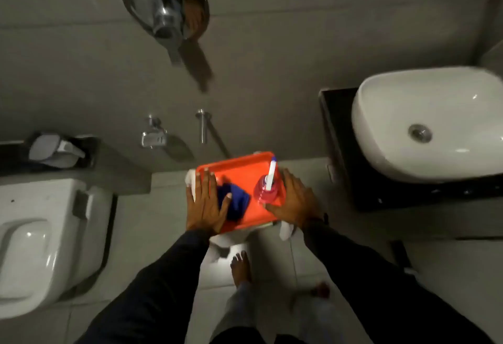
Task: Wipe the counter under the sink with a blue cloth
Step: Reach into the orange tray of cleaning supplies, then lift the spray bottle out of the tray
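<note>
Blue cloth [234,203] lies bunched on an orange tray [239,172] held between both hands.

Left hand [205,205] grips the tray's left edge, thumb touching the cloth; right hand [295,199] grips the right edge beside a pink spray bottle [268,190]. The dark counter [337,137] under the white sink [424,123] stands to the right.
</note>
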{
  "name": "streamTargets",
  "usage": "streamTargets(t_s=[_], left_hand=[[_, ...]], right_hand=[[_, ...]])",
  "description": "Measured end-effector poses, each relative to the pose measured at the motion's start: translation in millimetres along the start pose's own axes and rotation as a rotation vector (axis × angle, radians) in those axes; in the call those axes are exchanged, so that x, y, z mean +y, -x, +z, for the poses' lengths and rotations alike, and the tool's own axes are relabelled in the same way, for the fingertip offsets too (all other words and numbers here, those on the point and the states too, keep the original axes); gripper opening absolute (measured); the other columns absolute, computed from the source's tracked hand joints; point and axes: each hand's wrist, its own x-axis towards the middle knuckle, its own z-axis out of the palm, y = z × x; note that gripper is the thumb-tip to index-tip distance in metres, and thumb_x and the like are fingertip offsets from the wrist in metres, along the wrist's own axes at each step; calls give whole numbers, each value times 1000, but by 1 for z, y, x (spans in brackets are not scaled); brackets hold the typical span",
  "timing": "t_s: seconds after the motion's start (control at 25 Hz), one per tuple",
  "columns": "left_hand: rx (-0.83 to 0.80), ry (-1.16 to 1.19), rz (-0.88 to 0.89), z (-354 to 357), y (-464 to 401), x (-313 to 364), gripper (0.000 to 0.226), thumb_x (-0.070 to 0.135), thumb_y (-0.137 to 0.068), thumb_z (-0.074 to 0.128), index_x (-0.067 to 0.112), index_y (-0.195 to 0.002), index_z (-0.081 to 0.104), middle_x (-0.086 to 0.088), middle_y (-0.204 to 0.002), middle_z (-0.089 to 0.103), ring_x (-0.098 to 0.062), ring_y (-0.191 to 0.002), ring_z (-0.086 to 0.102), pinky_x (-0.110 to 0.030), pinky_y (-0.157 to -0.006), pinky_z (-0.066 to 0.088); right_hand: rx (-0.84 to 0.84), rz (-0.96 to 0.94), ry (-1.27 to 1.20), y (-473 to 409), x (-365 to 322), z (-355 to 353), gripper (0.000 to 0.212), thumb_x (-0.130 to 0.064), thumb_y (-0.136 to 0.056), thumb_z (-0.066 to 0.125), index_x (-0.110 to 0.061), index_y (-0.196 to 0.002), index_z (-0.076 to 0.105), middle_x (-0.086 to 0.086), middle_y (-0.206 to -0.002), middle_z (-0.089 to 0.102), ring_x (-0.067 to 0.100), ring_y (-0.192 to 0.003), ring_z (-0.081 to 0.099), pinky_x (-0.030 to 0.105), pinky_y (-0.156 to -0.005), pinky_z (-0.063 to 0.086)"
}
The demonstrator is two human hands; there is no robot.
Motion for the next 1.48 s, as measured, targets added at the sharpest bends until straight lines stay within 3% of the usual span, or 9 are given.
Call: streamTargets(t_s=[0.12, 0.28, 0.4, 0.68, 0.8, 0.88, 1.04, 1.36, 1.48], left_hand=[[-60, 5, -77, 51, -12, -32, 93, 66, -91, 0, 3, -160, 5, -20, -170, 3, -40, -158, 4, -59, -126, 6], [-51, -6, -80, 112, -14, -57, 79, 52, -101, 22, 2, -161, 8, -18, -171, 4, -37, -159, 5, -61, -125, 12], [-29, 27, -46, 138, -11, -69, 76, 49, -103, 29, 8, -162, 3, -12, -172, 3, -33, -160, 2, -59, -127, 10], [-62, 127, -99, 135, -14, -69, 79, 61, -101, 22, 17, -162, -5, -4, -173, -1, -28, -160, -1, -61, -127, 9], [-71, 120, -95, 138, -14, -72, 78, 59, -102, 22, 17, -162, -3, -5, -173, 0, -28, -160, 0, -61, -126, 11], [-57, 87, -85, 142, -14, -74, 76, 57, -102, 21, 15, -162, -1, -6, -173, 1, -29, -160, 1, -61, -126, 13], [-50, 80, -91, 145, -15, -74, 76, 58, -102, 19, 16, -162, -2, -6, -173, 1, -29, -160, 1, -59, -127, 9], [-63, 73, -90, 143, -14, -73, 78, 59, -102, 21, 15, -162, -3, -7, -173, 0, -30, -160, 0, -62, -126, 11], [-67, 87, -90, 142, -14, -73, 80, 61, -101, 17, 15, -162, -3, -7, -173, 0, -31, -160, 1, -63, -126, 10]], right_hand=[[203, 112, -284, -42, -8, 42, 85, -49, -71, 79, -24, -144, 45, 1, -129, 67, 23, -119, 65, 38, -98, 55], [461, 133, -548, -84, -10, 88, 62, -49, -80, 75, -20, -131, 54, -6, -109, 69, -4, -98, 64, 7, -89, 46], [561, 100, -608, -113, -15, 96, 25, -48, -88, 68, -27, -100, 63, -11, -83, 68, 4, -75, 66, 30, -74, 57], [-156, 438, -1189, -112, -35, 59, 36, -45, -70, 83, -32, -102, 71, 1, -80, 61, 20, -69, 59, 30, -60, 51], [-406, 440, -1085, -78, -42, 89, 58, -30, -83, 78, -26, -138, 58, 1, -108, 71, 19, -96, 71, 30, -64, 62], [-501, 565, -880, -59, -48, 112, 61, -35, -75, 82, -18, -131, 65, 2, -111, 77, 25, -103, 74, 44, -84, 64], [-474, 746, -749, -47, -51, 141, 31, -31, -66, 82, -12, -89, 74, 4, -88, 79, 25, -83, 77, 51, -87, 64], [-473, 727, -707, -48, -53, 132, 29, -30, -74, 79, -7, -92, 75, 11, -88, 81, 28, -82, 80, 45, -81, 67], [-308, 603, -833, -55, -46, 103, 25, -31, -78, 78, -23, -102, 76, 21, -95, 78, 33, -81, 74, 44, -77, 59]])
